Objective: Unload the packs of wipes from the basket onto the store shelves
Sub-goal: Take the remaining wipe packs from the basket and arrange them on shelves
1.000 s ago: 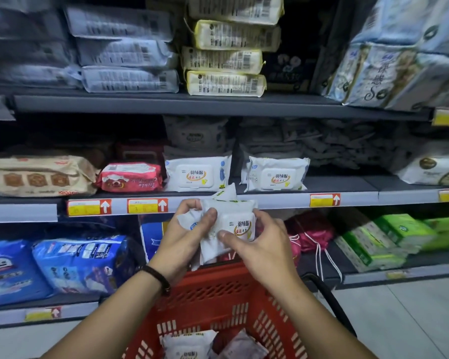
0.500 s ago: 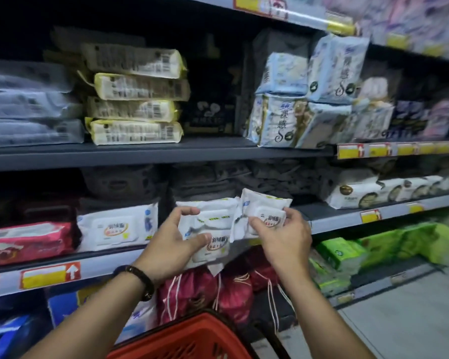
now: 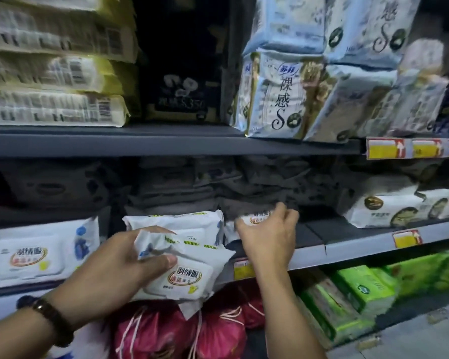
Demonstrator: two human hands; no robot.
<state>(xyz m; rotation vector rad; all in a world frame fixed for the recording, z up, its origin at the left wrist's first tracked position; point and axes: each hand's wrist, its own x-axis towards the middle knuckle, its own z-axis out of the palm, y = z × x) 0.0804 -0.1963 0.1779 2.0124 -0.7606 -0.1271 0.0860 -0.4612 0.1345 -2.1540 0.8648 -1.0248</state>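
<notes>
wipes packs look soft and light; grip across the flat faces. left hand clutches some, right hand pinches a shelved pack.

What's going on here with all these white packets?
A person is stocking a store shelf with wipes. The right hand is setting a pack onto the shelf, just right of a shelved pack. The left hand grips spare packs in front of the shelf edge, not yet put away. The basket is out of view.
</notes>
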